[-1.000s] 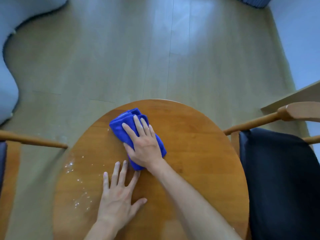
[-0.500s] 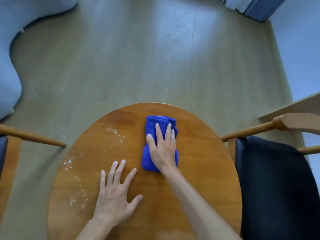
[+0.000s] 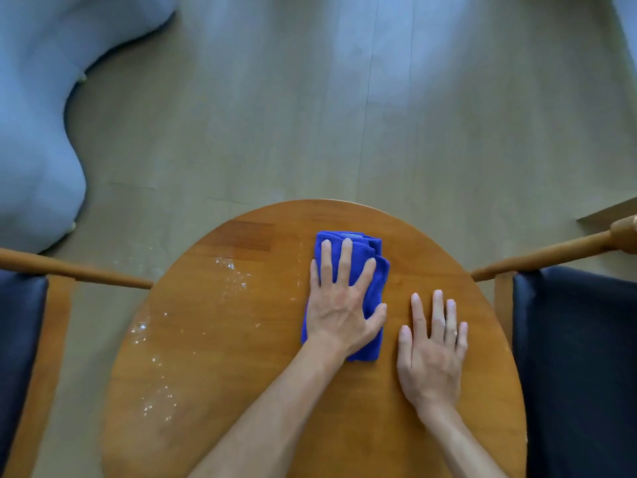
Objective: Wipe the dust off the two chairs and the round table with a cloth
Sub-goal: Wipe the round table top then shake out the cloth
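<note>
The round wooden table [image 3: 248, 350] fills the lower middle of the head view. A folded blue cloth [image 3: 378, 276] lies on its far half. My left hand [image 3: 341, 305] presses flat on the cloth with fingers straight and spread. Just right of the cloth, my right hand [image 3: 431, 350] rests flat on the bare tabletop, touching nothing else. White specks of dust [image 3: 231, 272] are scattered over the table's left side. One chair [image 3: 20, 326] with a dark seat stands at the left edge, and the other chair [image 3: 579, 360] stands at the right edge.
Both chairs' wooden armrests [image 3: 544, 255] reach in close to the table's rim on either side. A pale blue upholstered piece [image 3: 34, 132] sits at the far left on the wood-look floor [image 3: 344, 115]. A wooden board edge [image 3: 610, 212] shows at the far right.
The cloth has changed hands: my right hand pressed it before, and my left hand presses it now. My right hand has moved onto the bare table to the right. The view shifted left.
</note>
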`<act>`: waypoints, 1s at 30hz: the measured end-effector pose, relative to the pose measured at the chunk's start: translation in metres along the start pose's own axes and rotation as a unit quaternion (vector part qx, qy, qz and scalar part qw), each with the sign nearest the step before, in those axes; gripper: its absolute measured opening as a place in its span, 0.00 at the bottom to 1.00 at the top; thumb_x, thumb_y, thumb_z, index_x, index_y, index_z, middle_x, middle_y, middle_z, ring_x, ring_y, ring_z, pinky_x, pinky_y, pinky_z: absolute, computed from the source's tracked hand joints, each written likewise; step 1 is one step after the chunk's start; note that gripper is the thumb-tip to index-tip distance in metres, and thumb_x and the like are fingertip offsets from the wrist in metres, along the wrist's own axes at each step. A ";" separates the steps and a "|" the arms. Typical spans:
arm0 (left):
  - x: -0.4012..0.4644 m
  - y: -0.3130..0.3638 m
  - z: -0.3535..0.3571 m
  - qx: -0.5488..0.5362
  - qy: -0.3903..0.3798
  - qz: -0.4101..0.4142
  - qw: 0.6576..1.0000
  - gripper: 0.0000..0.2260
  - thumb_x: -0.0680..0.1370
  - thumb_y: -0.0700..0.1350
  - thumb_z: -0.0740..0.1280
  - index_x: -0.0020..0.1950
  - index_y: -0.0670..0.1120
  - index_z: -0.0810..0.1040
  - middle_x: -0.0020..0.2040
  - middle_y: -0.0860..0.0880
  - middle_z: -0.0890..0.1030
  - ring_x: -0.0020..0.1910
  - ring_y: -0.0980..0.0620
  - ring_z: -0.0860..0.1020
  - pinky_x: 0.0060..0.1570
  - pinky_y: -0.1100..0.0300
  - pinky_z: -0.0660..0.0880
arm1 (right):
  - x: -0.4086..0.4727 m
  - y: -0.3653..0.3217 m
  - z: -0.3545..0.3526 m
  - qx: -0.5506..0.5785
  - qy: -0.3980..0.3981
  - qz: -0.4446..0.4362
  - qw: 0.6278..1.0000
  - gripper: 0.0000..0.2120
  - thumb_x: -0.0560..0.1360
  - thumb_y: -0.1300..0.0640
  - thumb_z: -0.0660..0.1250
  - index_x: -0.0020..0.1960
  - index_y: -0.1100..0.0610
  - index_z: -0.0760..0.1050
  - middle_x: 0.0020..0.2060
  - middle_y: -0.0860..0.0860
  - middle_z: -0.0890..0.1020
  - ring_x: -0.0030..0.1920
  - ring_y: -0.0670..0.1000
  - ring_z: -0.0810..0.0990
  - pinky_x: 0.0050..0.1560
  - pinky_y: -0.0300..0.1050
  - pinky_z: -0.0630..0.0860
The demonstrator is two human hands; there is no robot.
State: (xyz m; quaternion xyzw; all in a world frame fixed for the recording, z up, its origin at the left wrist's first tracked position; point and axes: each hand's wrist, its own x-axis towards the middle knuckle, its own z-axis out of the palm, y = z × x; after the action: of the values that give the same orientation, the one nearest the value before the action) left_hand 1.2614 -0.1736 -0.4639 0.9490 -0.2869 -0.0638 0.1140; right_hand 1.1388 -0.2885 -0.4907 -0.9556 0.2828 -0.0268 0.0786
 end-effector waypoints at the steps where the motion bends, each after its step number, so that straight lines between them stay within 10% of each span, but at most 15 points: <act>1: -0.001 0.012 0.001 0.003 -0.003 0.016 1.000 0.31 0.70 0.63 0.62 0.71 0.52 0.70 0.77 0.41 0.59 0.76 0.33 0.53 0.69 0.35 0.61 | 0.000 0.000 0.001 0.002 0.002 -0.003 1.000 0.26 0.79 0.49 0.50 0.75 0.55 0.63 0.76 0.59 0.60 0.77 0.59 0.56 0.73 0.62 0.53; 8: -0.015 -0.022 -0.007 -0.028 0.025 0.052 0.998 0.24 0.68 0.52 0.64 0.63 0.50 0.76 0.73 0.44 0.69 0.73 0.36 0.62 0.65 0.40 0.68 | 0.003 -0.004 0.000 0.016 0.004 0.010 1.000 0.27 0.78 0.49 0.49 0.74 0.56 0.66 0.75 0.58 0.62 0.76 0.59 0.57 0.73 0.59 0.50; 14: -0.074 -0.222 -0.052 -0.031 0.120 -0.190 0.974 0.22 0.69 0.48 0.60 0.60 0.43 0.79 0.69 0.42 0.72 0.69 0.36 0.65 0.67 0.45 0.67 | 0.002 -0.010 -0.005 0.002 -0.021 0.029 0.999 0.28 0.78 0.48 0.47 0.75 0.55 0.63 0.76 0.58 0.60 0.76 0.59 0.55 0.74 0.60 0.50; 18: -0.082 -0.237 -0.060 -0.076 0.174 -0.319 0.929 0.15 0.71 0.36 0.67 0.58 0.41 0.79 0.68 0.43 0.72 0.66 0.39 0.67 0.65 0.43 0.68 | 0.002 -0.012 -0.005 -0.002 -0.022 0.031 0.999 0.28 0.78 0.48 0.47 0.75 0.56 0.63 0.76 0.59 0.61 0.76 0.60 0.55 0.74 0.60 0.49; 30: 0.017 -0.020 -0.008 -0.024 0.064 0.055 0.996 0.19 0.68 0.50 0.67 0.57 0.48 0.79 0.71 0.45 0.71 0.70 0.39 0.67 0.64 0.42 0.69 | 0.003 -0.008 0.000 0.012 0.002 0.036 0.999 0.29 0.76 0.47 0.48 0.74 0.56 0.66 0.75 0.60 0.63 0.75 0.60 0.58 0.73 0.59 0.50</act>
State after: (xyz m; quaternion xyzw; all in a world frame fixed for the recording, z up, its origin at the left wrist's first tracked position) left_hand 1.2873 -0.1656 -0.4618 0.9310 -0.3290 -0.0039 0.1579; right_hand 1.1454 -0.2836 -0.4894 -0.9436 0.3171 -0.0290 0.0909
